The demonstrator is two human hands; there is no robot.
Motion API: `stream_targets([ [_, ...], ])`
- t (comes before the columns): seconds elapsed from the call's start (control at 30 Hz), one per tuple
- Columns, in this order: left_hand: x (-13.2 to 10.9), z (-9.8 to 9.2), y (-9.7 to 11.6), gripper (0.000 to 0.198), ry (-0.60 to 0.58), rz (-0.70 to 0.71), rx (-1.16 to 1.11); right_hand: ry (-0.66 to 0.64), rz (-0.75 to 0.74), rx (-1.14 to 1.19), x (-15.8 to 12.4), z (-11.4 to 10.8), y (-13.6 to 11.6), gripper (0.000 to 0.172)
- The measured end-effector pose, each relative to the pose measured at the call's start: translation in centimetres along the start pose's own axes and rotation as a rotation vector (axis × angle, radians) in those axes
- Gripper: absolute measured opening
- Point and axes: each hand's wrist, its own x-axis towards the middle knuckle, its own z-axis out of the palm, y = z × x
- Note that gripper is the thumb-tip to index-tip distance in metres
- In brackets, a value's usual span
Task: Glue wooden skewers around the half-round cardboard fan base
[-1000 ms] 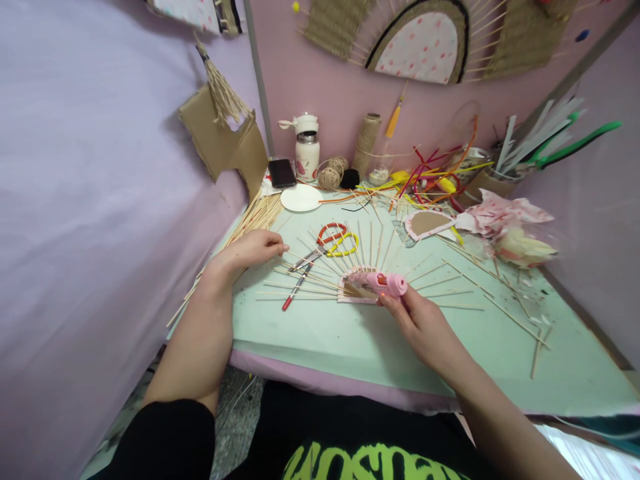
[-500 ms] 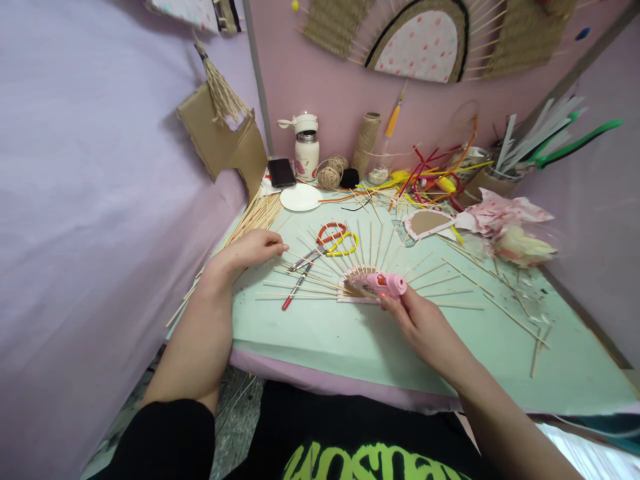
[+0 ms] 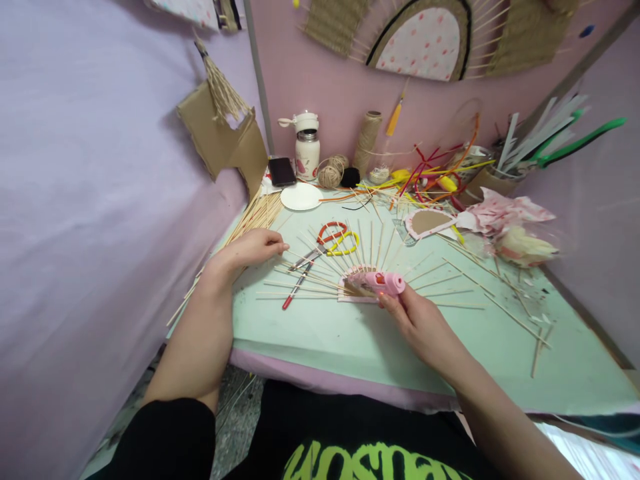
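Observation:
My right hand (image 3: 407, 317) holds a pink glue gun (image 3: 390, 283) over a half-round cardboard piece with a pink edge (image 3: 350, 299). Thin wooden sticks (image 3: 377, 245) fan outward from that piece. At the left, my left hand (image 3: 265, 245) has its fingers closed near the outer ends of the sticks; whatever the fingertips pinch is too small to make out. Scissors with red and yellow handles (image 3: 333, 241) lie partly beneath the left sticks, beside a pen with a red end (image 3: 297, 287).
A bundle of sticks (image 3: 255, 217) lies by my left wrist. Behind stand a white bottle (image 3: 307, 157), a phone (image 3: 283, 171), twine balls (image 3: 331, 173) and a white plate (image 3: 301, 197). Loose sticks, a pink-edged cardboard piece (image 3: 429, 223) and crumpled cloth (image 3: 505, 212) are at the right.

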Motion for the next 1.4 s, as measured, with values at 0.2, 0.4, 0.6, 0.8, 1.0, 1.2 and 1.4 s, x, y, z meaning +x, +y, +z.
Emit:
stream_targets([
  [0.2,0.01,-0.03,-0.06,0.043,-0.005,0.005,0.007,0.033,-0.034,0.007,-0.04,-0.09,-0.07,0.041],
  [0.4,0.0,-0.01,-0.08,0.042,-0.006,0.008,0.005,0.032,-0.03,-0.017,-0.08,-0.1,-0.09,0.042],
  [0.6,0.02,0.01,-0.08,0.042,-0.005,0.011,-0.004,0.04,-0.04,-0.028,-0.03,-0.08,-0.04,0.044],
  [0.8,-0.07,-0.07,0.14,0.044,-0.008,0.004,0.0,0.055,-0.042,-0.043,-0.02,-0.09,-0.11,0.045],
  [1.0,-0.02,-0.07,0.15,0.042,-0.005,0.0,0.002,0.057,-0.034,-0.05,-0.03,-0.04,-0.18,0.044],
  [1.2,-0.05,-0.12,0.24,0.043,-0.005,0.0,-0.002,0.049,-0.017,-0.043,-0.11,-0.03,-0.16,0.044],
  [1.4,-0.06,-0.12,0.3,0.042,-0.01,-0.004,-0.007,0.027,-0.026,-0.033,-0.36,-0.3,-0.23,0.042],
])
